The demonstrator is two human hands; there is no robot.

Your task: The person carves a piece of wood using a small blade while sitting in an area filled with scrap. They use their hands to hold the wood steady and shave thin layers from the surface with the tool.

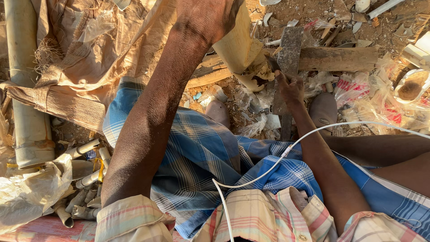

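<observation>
Down on the ground, the person sits with both arms stretched forward over a blue checked cloth [201, 152] across the lap. The left hand [204, 18] is closed around the upper end of a cream plastic pipe [239, 49], fingers wrapped over it, and the pipe slants down from that grip until its broken lower end rests on a wooden block [336, 58]. The right hand [291, 87] is clenched around the handle of a hammer [289, 54], gripping close under the head; the dark metal head stands just above the fist and right beside the pipe's cracked end, touching or nearly touching it, I can't tell which. Below the right fist, two feet in brown shoes [323, 112] sit among crumpled plastic bags and scraps. Well off to the left of the left arm lie a thick grey pipe [24, 89] on sacking and a heap of short pipe fittings [85, 179]. A white cable [268, 166] crosses the right forearm.
</observation>
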